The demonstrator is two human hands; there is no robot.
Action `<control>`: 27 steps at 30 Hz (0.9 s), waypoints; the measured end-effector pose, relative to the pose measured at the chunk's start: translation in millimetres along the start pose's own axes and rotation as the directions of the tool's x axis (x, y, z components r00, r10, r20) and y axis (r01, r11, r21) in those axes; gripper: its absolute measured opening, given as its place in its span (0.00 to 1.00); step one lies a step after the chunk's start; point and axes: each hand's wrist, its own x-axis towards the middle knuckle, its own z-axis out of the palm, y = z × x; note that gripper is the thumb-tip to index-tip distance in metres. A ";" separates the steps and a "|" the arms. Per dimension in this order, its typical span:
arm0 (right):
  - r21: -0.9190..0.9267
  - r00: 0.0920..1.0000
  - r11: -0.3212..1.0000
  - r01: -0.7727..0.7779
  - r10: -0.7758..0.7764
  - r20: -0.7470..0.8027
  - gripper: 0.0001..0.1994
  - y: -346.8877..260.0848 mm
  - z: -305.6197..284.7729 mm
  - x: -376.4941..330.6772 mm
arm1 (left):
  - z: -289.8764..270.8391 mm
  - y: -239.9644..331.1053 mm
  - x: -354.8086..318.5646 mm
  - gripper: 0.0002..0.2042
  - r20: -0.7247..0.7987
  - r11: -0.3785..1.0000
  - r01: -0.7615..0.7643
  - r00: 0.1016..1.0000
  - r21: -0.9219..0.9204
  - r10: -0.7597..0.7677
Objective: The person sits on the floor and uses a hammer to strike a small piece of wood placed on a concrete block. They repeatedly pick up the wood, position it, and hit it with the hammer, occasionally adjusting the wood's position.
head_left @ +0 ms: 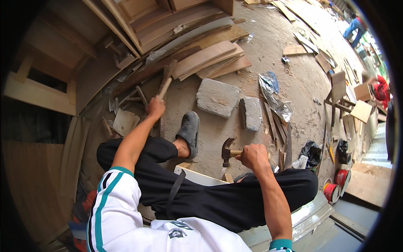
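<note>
Stretched out ahead, my left hand is closed around the lower end of a narrow wooden strip, which slants up toward a stack of boards. My right hand grips the wooden handle of a claw hammer, close below its dark metal head. The hammer is held over my lap, just beyond a white-faced wooden piece lying between my legs. Two rough grey blocks rest on the ground in front of me.
Wooden cabinet frames stand at the left. Crumpled foil sheeting, a black plastic bag and red tins lie to the right. Two people, one in blue trousers and one in a red top, are at the far right.
</note>
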 end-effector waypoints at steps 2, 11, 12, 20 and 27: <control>-0.014 0.998 0.998 0.059 -0.059 -0.018 0.23 -12.7 -0.6 12.0 | -18.6 -55.6 11.7 0.26 -0.202 0.981 0.108 0.976 0.163 -0.074; -0.096 0.998 0.994 0.054 -0.050 0.041 0.21 -6.2 19.5 33.3 | -14.5 -42.0 -19.6 0.27 -0.004 0.945 -0.231 0.971 0.231 0.238; -0.090 0.998 0.995 0.051 -0.047 0.049 0.21 -1.7 25.3 36.0 | -3.5 -32.5 -24.0 0.27 0.003 0.927 -0.309 0.949 0.212 0.315; -0.025 0.980 0.990 -0.141 0.143 0.137 0.20 29.9 59.6 8.3 | 69.9 92.9 -69.6 0.23 0.033 0.723 -0.691 0.723 -0.003 0.691; 0.145 0.908 0.902 -0.406 0.381 0.173 0.13 68.3 99.5 -38.1 | 121.9 203.4 -126.8 0.22 0.182 0.586 -0.798 0.561 -0.141 0.808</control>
